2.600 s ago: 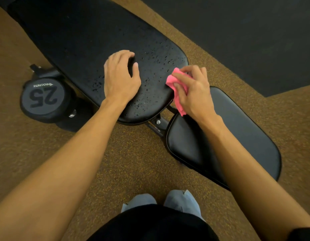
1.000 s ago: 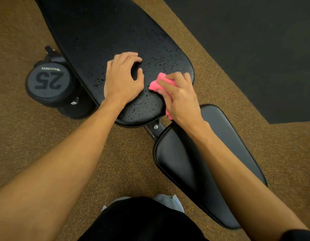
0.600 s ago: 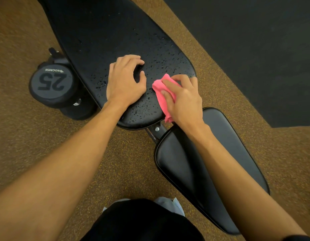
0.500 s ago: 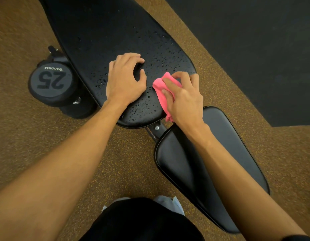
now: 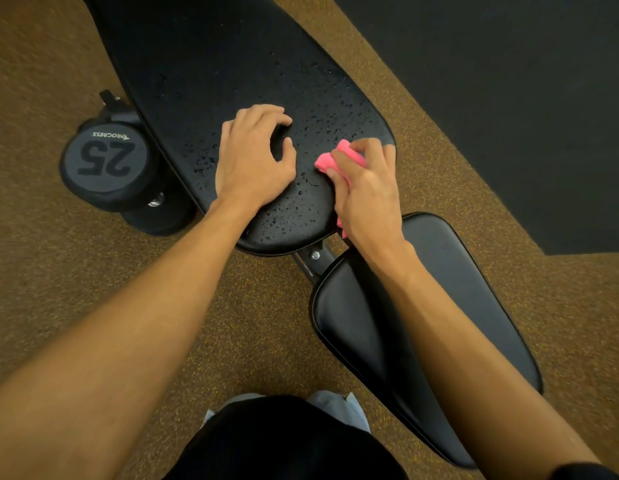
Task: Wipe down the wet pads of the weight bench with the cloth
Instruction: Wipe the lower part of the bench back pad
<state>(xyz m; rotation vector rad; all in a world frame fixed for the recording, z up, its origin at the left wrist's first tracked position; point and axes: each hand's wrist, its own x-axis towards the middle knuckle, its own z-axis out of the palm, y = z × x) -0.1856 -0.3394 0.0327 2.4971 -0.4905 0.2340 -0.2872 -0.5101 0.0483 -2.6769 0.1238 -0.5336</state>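
The long black back pad [image 5: 232,64] of the bench carries many water drops near its lower end. My left hand [image 5: 252,161] rests on that pad with bent fingers and holds nothing. My right hand [image 5: 367,195] grips a bunched pink cloth [image 5: 330,161] and presses it onto the pad's lower right part, just right of my left thumb. The shorter black seat pad [image 5: 457,289] lies below right, partly under my right forearm, and looks free of drops.
A black dumbbell marked 25 [image 5: 105,157] lies on the brown speckled floor left of the back pad. A metal bracket with a bolt [image 5: 315,256] joins the two pads. A dark mat [image 5: 509,98] covers the floor at upper right. My shoes [image 5: 336,407] stand close below.
My right hand has rubbed the cloth back and forth across the lower right of the back pad, ending slightly further right. My left hand has stayed in place.
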